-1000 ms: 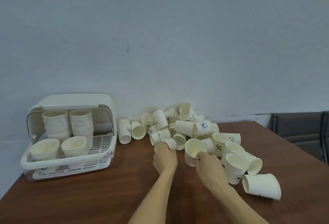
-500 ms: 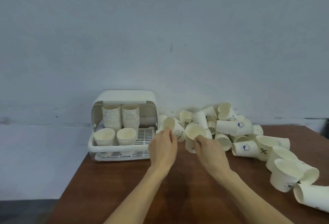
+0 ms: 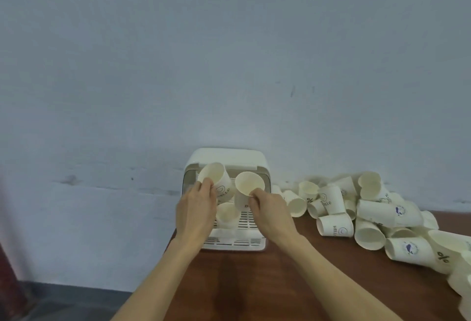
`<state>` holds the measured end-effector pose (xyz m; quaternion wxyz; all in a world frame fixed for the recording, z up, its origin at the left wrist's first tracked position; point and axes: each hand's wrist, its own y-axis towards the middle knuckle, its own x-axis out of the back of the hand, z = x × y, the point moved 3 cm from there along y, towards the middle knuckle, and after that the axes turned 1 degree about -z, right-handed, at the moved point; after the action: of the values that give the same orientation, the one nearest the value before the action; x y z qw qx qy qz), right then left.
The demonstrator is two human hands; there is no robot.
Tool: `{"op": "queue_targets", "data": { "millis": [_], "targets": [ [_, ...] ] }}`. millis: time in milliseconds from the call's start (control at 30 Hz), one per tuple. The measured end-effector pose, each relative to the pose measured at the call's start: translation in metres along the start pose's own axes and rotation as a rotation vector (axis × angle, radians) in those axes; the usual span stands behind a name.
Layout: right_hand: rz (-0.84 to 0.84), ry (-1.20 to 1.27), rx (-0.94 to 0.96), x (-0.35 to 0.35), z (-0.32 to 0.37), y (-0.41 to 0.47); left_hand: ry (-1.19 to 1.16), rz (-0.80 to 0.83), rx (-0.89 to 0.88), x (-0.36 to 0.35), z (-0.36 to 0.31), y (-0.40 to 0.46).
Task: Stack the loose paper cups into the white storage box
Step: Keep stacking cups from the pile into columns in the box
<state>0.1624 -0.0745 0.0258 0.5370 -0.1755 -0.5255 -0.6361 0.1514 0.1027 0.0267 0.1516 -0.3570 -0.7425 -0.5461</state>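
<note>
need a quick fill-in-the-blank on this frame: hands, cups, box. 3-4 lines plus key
1. Each hand holds one paper ____.
2. The left hand and the right hand are both in front of the white storage ____, which stands at the table's far left.
3. The pile of loose cups lies to the ____ of the storage box.
4. The cup in the left hand bears the printed word ____.

Missing words: cup; box; right; HELLO

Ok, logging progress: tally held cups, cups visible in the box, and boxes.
Held cups: 2, HELLO cup in left hand, second cup in right hand
Cups seen in box: 1, boxed cup
Boxes: 1, white storage box
Total: 4
</note>
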Motion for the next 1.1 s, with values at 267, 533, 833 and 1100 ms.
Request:
{"op": "queue_targets", "data": {
  "millis": [267,533,833,1100],
  "targets": [
    [0.159,-0.058,-0.003,-0.044,0.010,0.012,0.171,0.131,0.052,-0.008,0.050,0.001],
    [0.376,-0.154,-0.037,-0.073,0.009,0.007,0.252,0.408,0.050,-0.032,0.067,-0.009],
    [0.412,-0.294,0.018,-0.079,0.012,-0.004,0.401,0.528,0.015,-0.038,0.052,-0.024],
    [0.160,-0.116,0.038,-0.035,-0.015,-0.019,-0.077,0.402,0.063,-0.045,-0.005,-0.025]
  ]
}}
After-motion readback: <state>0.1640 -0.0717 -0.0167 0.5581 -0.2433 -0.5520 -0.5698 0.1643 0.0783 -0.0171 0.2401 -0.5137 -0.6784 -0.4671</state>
